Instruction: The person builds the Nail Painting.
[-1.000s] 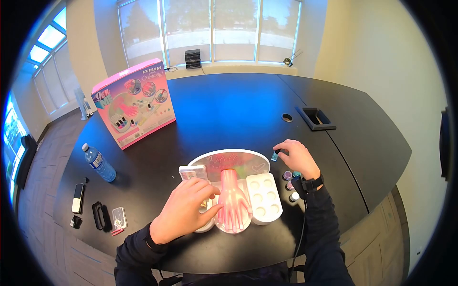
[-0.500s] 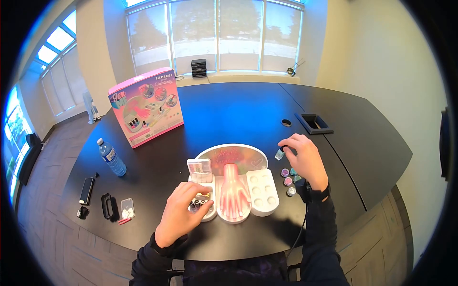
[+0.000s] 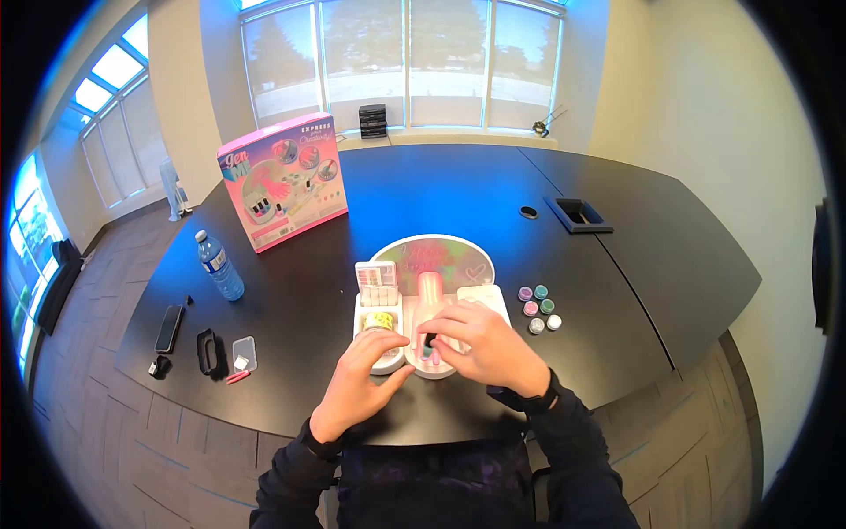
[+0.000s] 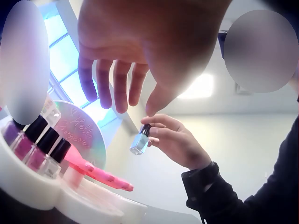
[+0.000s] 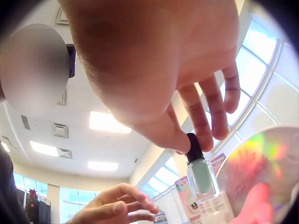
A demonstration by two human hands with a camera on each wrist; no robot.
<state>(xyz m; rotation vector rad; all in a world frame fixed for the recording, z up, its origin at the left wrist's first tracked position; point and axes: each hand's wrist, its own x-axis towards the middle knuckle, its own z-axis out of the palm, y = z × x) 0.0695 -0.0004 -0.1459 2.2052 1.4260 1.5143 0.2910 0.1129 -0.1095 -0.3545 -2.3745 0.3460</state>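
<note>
Between thumb and fingertips my right hand (image 3: 495,346) pinches the black cap of a small polish bottle (image 5: 202,178), light blue-green inside, held cap up over the pink model hand (image 3: 429,295). My left hand (image 3: 363,381), fingers loosely bent and holding nothing, hovers by the left section of the white stand (image 3: 359,310). In the left wrist view that hand (image 4: 140,51) is above the right hand's bottle (image 4: 139,143), apart from it. Several black-capped bottles (image 4: 36,144) stand in the stand's left section. A yellow-patterned item (image 3: 379,321) lies there too.
Several small glitter pots (image 3: 530,309) are right of the stand. A pink box (image 3: 284,181), a water bottle (image 3: 220,266), a phone (image 3: 169,329), a black strap (image 3: 209,353) and a clear case (image 3: 244,354) are on the left. A socket opening (image 3: 579,214) is at the back right.
My right hand has carried the bottle from beside the pots leftward to above the model hand. My left hand remains near the stand's left section, now slightly closer to the right hand.
</note>
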